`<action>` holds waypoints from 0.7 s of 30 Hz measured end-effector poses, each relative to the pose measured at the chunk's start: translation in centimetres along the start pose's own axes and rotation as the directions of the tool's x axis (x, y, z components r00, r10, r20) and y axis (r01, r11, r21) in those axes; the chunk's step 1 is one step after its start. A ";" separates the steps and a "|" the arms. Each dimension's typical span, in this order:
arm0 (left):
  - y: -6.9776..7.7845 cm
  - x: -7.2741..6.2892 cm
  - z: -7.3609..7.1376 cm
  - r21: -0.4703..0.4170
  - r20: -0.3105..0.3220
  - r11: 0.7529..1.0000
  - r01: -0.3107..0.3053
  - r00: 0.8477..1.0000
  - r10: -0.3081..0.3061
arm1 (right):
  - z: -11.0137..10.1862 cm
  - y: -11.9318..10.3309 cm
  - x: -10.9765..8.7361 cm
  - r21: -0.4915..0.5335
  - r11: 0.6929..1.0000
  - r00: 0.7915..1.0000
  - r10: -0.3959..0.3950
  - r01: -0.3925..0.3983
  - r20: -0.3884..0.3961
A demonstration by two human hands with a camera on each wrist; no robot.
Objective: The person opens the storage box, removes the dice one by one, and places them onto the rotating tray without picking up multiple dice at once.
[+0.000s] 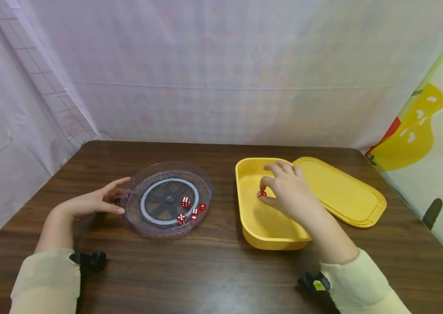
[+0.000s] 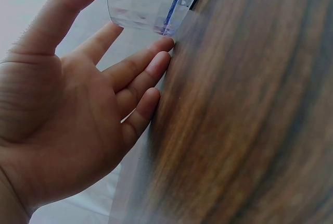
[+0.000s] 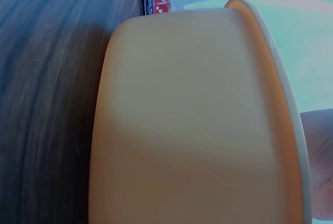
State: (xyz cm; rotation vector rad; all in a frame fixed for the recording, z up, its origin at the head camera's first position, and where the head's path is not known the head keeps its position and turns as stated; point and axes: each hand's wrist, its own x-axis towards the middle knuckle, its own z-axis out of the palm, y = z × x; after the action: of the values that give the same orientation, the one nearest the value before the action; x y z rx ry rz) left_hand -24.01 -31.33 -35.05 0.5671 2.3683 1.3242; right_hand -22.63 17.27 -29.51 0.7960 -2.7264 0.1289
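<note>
Over the yellow box [image 1: 274, 237], my right hand [image 1: 286, 192] pinches a red die [image 1: 261, 193] between thumb and index finger. The box's outer wall [image 3: 192, 104] fills most of the right wrist view and hides the fingers there. To the left, my left hand [image 1: 95, 203] lies beside a clear round dish [image 1: 148, 233], thumb and fingers spread loosely at its rim. In the left wrist view, the left hand's [image 2: 78, 94] fingers reach out near the dish wall [image 2: 140, 5]. Several red dice, among them one die [image 1: 186, 201], lie in the dish's right part.
A yellow lid [image 1: 347, 192] lies on the wooden table [image 1: 205, 279], right of the box and partly under its far side. White cloth [image 1: 221, 78] hangs behind the table. Black straps with cameras sit at both wrists.
</note>
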 end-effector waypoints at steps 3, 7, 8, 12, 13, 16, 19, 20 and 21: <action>0.0 0.0 0.0 0.002 0.000 1.000 -0.005 1.000 0.005 | 0.0 -0.3 0.2 0.000 1.000 1.000 -0.001 0.001 -0.012; -0.1 0.0 -0.1 0.004 -0.001 1.000 -0.004 1.000 0.004 | -0.1 -0.7 0.3 -0.004 1.000 0.999 -0.009 0.009 -0.032; -0.1 -0.1 -0.1 0.004 -0.001 1.000 -0.002 1.000 0.002 | -0.1 -0.8 0.4 -0.002 1.000 0.999 -0.008 0.008 -0.034; 0.0 -0.1 -0.1 0.015 -0.003 1.000 0.006 1.000 -0.006 | -0.3 -1.2 0.6 0.003 1.000 0.999 -0.006 0.006 -0.034; 0.0 -0.1 -0.1 0.018 -0.003 1.000 0.007 1.000 -0.007 | -0.4 -1.3 0.7 0.005 1.000 0.999 -0.005 0.005 -0.035; 0.1 -0.1 0.0 0.020 -0.002 1.000 0.007 1.000 -0.007 | -0.6 -1.6 0.9 0.008 1.000 0.999 -0.005 0.005 -0.038; 0.1 -0.1 0.0 0.021 -0.001 1.000 0.004 1.000 -0.004 | -0.8 -2.1 1.2 0.014 1.000 0.999 -0.004 0.004 -0.040; 0.1 -0.1 0.0 0.021 -0.001 1.000 0.004 1.000 -0.004 | -0.8 -2.2 1.3 0.017 1.000 0.999 -0.005 0.006 -0.040; 0.1 0.0 0.0 0.022 0.000 1.000 0.003 1.000 -0.003 | -0.9 -2.4 1.4 0.016 1.000 0.999 -0.007 0.008 -0.040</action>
State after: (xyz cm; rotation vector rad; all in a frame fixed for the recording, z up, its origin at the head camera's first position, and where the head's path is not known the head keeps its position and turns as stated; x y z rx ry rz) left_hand -23.97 -31.30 -34.91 0.5693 2.3857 1.2981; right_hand -22.25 14.69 -28.26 0.7994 -2.6882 0.1637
